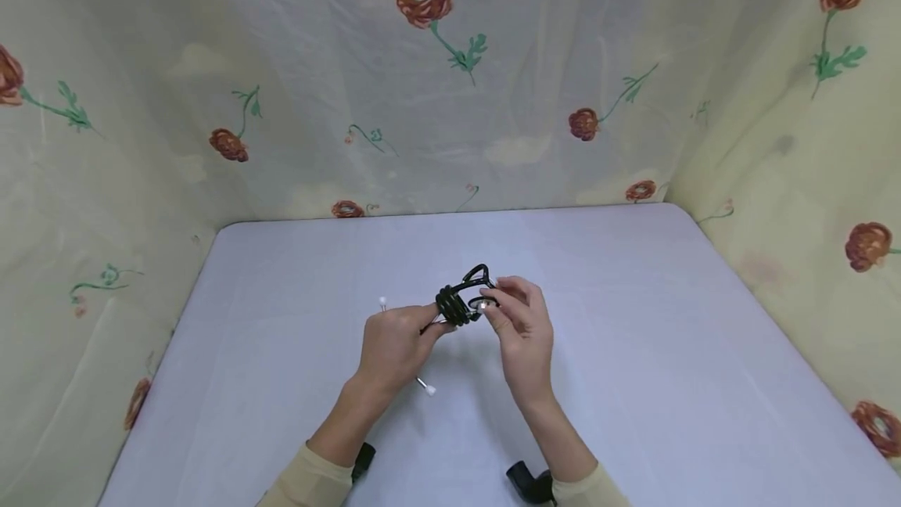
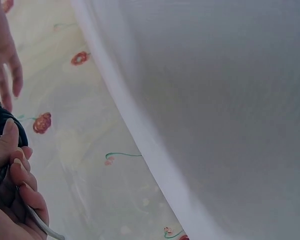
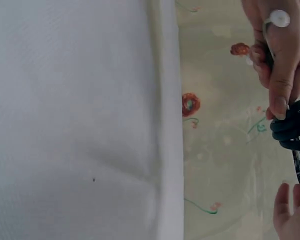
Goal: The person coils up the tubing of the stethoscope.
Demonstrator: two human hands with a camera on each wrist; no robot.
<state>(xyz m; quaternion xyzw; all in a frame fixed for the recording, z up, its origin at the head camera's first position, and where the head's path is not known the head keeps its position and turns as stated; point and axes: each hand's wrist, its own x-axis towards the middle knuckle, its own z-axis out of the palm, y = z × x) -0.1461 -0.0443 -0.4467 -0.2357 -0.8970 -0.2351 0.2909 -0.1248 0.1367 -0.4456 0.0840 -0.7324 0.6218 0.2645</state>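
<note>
A stethoscope with black tubing wound into a tight coil is held between both hands above the table. My left hand grips its metal ear tubes at the coil's left end. White ear tips stick out on either side of that hand. With thumb and fingertips, my right hand pinches the round chestpiece at the other end. A loop of tubing stands up beyond the coil. In the right wrist view the coil shows between the hands, partly cut off by the frame's edge.
A white cloth covers the table. Flower-printed sheets hang behind it and along both sides. Black devices sit at both wrists, beside the beige sleeves.
</note>
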